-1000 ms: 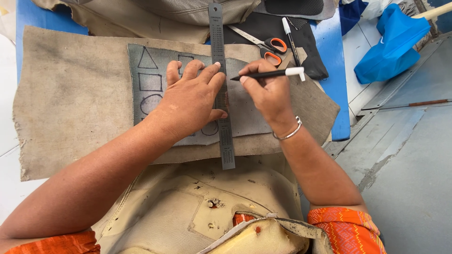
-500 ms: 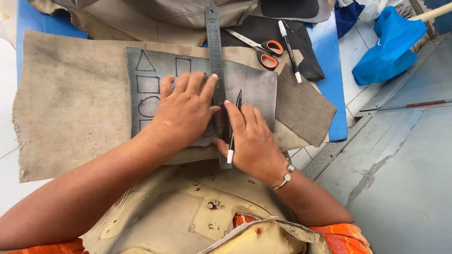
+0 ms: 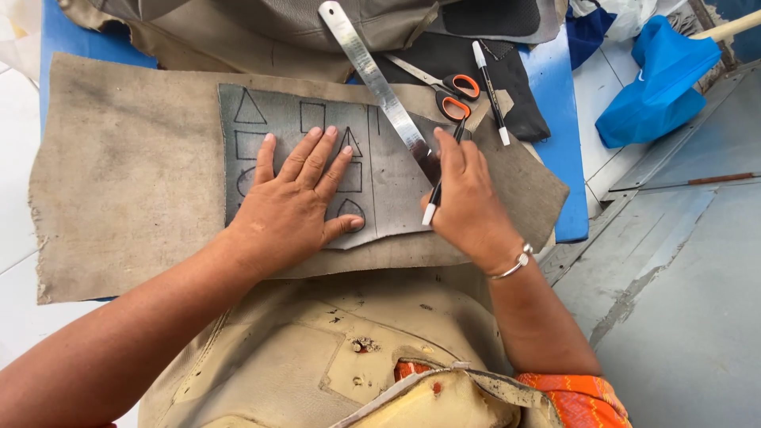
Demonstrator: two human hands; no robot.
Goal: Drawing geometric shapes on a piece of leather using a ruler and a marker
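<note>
1. Two hands are down on the grey sheet [image 3: 396,170], which lies on a larger tan cloth [image 3: 127,182] spread over the blue worktop [image 3: 567,103].
2. I see my left hand [image 3: 297,198] pressed flat with its fingers [image 3: 317,154] spread open, gripping nothing, covering part of the drawn triangles, squares and rounded shapes on the left half of the sheet.
3. My right hand [image 3: 468,202] has its fingers closed around a black pen with a white end [image 3: 440,186]; the white end points near, toward me, and the dark end points far, toward the orange-handled scissors [image 3: 448,91].
4. Change since half a second ago: the metal ruler [image 3: 380,79] no longer lies straight down the sheet under my left hand. It now slants from the far centre toward the right hand, and its near end slips under that hand.
5. My left hand has come off the ruler and moved left onto the shapes, so the ruler is no longer pinned; I judge the straight-line stroke along it is finished or broken off.
6. A second pen [image 3: 491,91] lies just right of the scissors on the dark cloth [image 3: 519,87], untouched.
</note>
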